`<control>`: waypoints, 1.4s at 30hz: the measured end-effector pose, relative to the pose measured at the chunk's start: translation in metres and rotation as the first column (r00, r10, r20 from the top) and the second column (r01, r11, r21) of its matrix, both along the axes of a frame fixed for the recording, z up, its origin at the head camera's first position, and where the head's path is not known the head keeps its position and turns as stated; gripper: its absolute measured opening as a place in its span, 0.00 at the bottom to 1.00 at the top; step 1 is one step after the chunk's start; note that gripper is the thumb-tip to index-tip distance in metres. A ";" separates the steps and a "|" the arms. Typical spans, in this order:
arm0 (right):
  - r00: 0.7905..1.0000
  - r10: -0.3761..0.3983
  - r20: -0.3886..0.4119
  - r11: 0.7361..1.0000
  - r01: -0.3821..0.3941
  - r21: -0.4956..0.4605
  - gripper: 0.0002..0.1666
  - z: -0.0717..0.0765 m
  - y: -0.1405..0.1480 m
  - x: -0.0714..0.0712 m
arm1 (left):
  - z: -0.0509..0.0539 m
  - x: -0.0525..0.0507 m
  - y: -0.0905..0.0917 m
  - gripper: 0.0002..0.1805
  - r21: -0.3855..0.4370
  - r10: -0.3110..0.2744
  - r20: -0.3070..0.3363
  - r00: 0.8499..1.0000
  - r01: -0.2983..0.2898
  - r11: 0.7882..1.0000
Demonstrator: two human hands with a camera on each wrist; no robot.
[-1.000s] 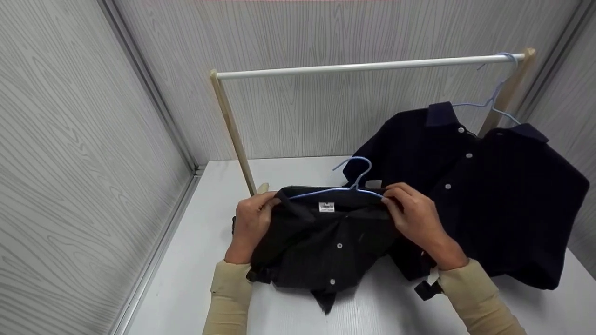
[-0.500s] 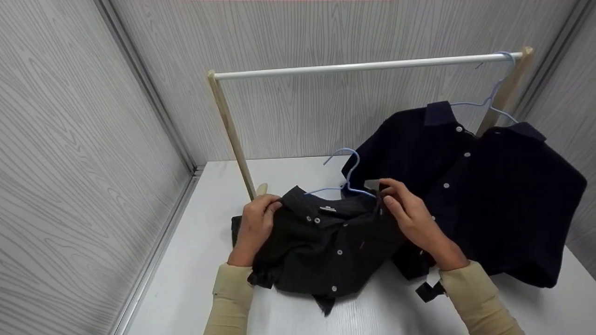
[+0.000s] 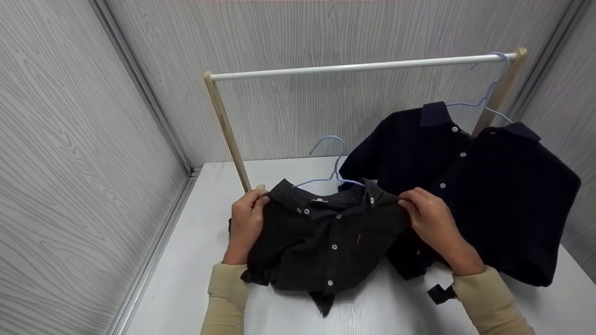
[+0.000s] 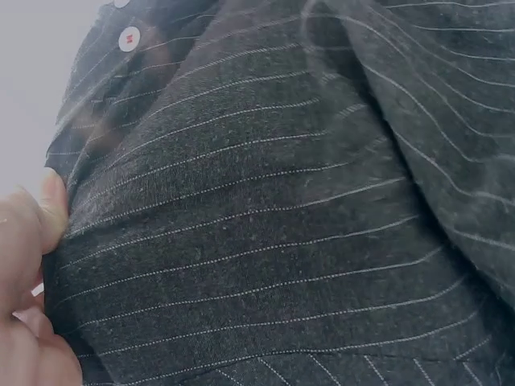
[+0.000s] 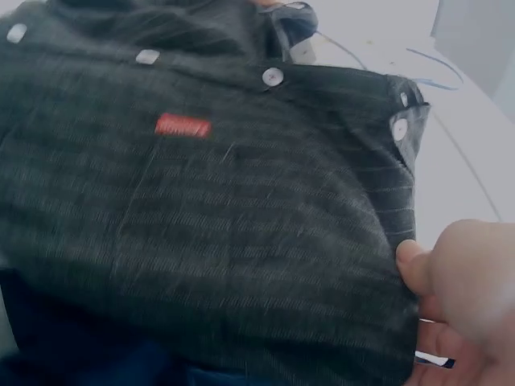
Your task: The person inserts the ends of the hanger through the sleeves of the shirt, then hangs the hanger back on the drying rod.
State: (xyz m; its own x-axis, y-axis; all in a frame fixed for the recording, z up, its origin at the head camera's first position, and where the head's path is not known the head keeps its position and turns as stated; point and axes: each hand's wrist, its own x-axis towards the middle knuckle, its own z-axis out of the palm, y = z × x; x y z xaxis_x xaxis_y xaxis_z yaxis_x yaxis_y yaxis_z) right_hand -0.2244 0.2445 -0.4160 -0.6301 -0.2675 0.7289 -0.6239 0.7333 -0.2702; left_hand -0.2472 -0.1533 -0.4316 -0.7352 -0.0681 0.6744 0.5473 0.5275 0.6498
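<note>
A dark pinstriped shirt (image 3: 312, 251) with white buttons hangs between my two hands over the table. My left hand (image 3: 247, 218) pinches its shoulder on the left. On the other side my right hand (image 3: 430, 216) pinches the opposite shoulder, thumb in front. A blue hanger (image 3: 333, 176) sits inside the collar, its hook standing up free of the rail; its arm ends are hidden in the cloth. The right wrist view shows a small red tag (image 5: 183, 125) on the shirt front. Stripes of the shirt fill the left wrist view, with my left thumb (image 4: 55, 209) at its edge.
A garment rack with a white rail (image 3: 354, 68) and wooden posts stands behind. A navy shirt (image 3: 493, 195) hangs at its right end on another blue hanger (image 3: 486, 100), close to my right hand. Below lies a white table (image 3: 177, 270); grey panels surround it.
My right hand has shifted from the collar and hanger out to the shoulder, pulling the cloth wider. The collar now lies folded over, and the hanger has moved left and up.
</note>
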 end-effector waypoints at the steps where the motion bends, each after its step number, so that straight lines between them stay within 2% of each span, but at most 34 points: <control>1: 1.000 -0.013 -0.021 1.000 0.014 0.022 0.01 0.001 -0.001 0.001 | 0.001 0.001 -0.002 0.07 0.019 0.006 0.011 1.000 -0.006 1.000; 5: 0.996 -0.005 -0.089 0.999 0.009 0.048 0.00 0.006 -0.002 0.003 | 0.002 0.002 -0.008 0.07 0.090 0.020 0.051 0.999 -0.024 0.996; 9: 0.998 0.004 -0.065 0.999 -0.001 0.052 0.02 0.011 0.000 0.004 | 0.001 0.002 -0.004 0.08 0.118 0.010 0.084 0.996 -0.020 0.993; 13: 0.998 -0.061 -0.017 0.994 0.062 0.087 0.04 0.012 0.003 0.006 | 0.002 -0.003 0.005 0.09 0.024 -0.022 0.048 0.999 0.021 0.999; 15: 0.994 -0.108 -0.024 0.989 0.110 0.096 0.05 0.011 0.006 0.008 | 0.003 -0.006 0.008 0.10 -0.048 -0.043 0.013 0.999 0.043 0.998; 18: 0.985 -0.161 -0.064 0.983 0.166 0.080 0.05 0.012 0.009 0.010 | 0.005 -0.011 0.011 0.09 -0.140 -0.069 -0.013 0.998 0.066 0.988; 23: 0.974 -0.191 -0.121 0.981 0.195 0.016 0.05 0.020 0.011 0.011 | 0.011 -0.017 0.012 0.07 -0.230 -0.097 0.007 0.995 0.096 0.968; 26: 0.969 -0.201 -0.142 0.980 0.200 -0.024 0.05 0.025 0.012 0.012 | 0.018 -0.020 0.013 0.07 -0.276 -0.110 0.003 0.994 0.106 0.955; 30: 0.959 -0.234 -0.156 0.972 0.228 -0.061 0.04 0.027 0.011 0.014 | 0.031 -0.025 0.016 0.08 -0.339 -0.119 -0.037 0.992 0.099 0.936; 33: 0.951 -0.270 -0.149 0.963 0.263 -0.060 0.03 0.028 0.011 0.014 | 0.041 -0.029 0.019 0.07 -0.351 -0.119 -0.079 0.990 0.084 0.932; 37: 0.947 -0.296 -0.127 0.955 0.294 -0.040 0.05 0.031 0.011 0.013 | 0.050 -0.032 0.022 0.05 -0.327 -0.104 -0.124 0.987 0.059 0.943; 42: 0.963 -0.254 -0.092 0.966 0.247 -0.081 0.08 0.035 0.012 0.011 | 0.054 -0.031 0.023 0.03 -0.274 -0.095 -0.131 0.987 0.056 0.960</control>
State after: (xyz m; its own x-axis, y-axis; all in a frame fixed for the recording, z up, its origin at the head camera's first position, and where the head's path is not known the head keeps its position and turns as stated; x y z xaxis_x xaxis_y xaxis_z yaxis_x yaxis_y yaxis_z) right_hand -0.2130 0.2562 -0.3806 -0.5928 -0.0577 0.8033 -0.4491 0.8516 -0.2703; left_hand -0.2784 -0.1300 -0.3781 -0.6268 0.1824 0.7575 0.6685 0.6254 0.4026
